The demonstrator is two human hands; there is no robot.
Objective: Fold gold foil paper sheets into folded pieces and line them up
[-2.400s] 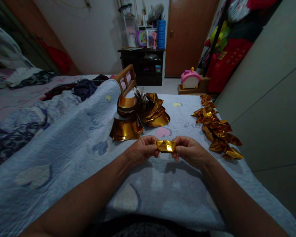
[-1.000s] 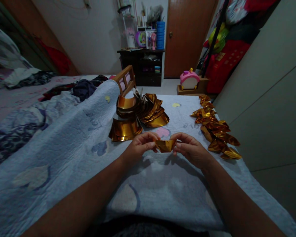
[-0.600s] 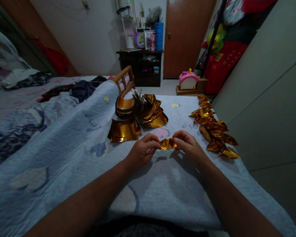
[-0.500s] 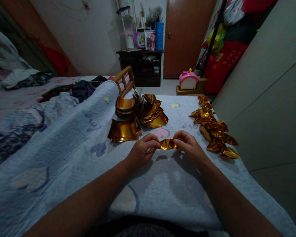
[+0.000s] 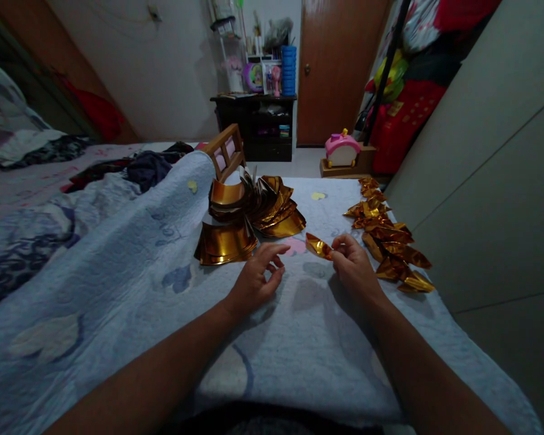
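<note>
On the bed, mid-quilt: both hands work over the pale blue quilt (image 5: 118, 254), gold foil on either side.
Right hand: right hand (image 5: 354, 266) pinches one end of a folded gold foil piece (image 5: 318, 246) between thumb and fingertips, grip closed on it.
Foil position: piece is just above the quilt, sticking out to the left of the right hand, toward the middle.
Long axis: runs roughly left-right, far tip tilted slightly up and away from the body.
Left hand: left hand (image 5: 256, 279) is empty, fingers loosely curled and apart, grip open; it is off the foil piece, a small gap between them.
Nearer stock: stack of flat gold sheets (image 5: 226, 240) lies just beyond the left hand's fingertips; fanned sheets (image 5: 265, 204) behind it.
Finished row: row of folded gold pieces (image 5: 390, 235) lies just right of the right hand, running away along the bed edge.
Key relation: held piece is between the two hands; the row is on the holding hand's own side.
</note>
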